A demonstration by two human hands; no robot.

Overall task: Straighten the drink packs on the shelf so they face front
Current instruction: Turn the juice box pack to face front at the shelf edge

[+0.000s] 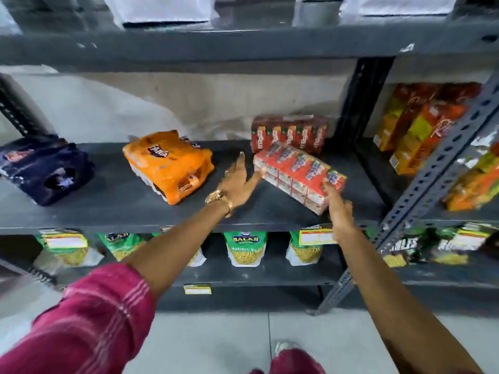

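Head view: red drink pack (299,176) askew at shelf (113,203) right, between open left hand (237,182) and right hand (339,209), fingertips touching, neither gripping; orange pack (168,166), dark pack (46,168) also unstraightened.

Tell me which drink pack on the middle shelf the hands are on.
The front red carton pack, lying askew. The left hand and right hand touch its ends. The orange pack, navy pack and rear red pack sit untouched.
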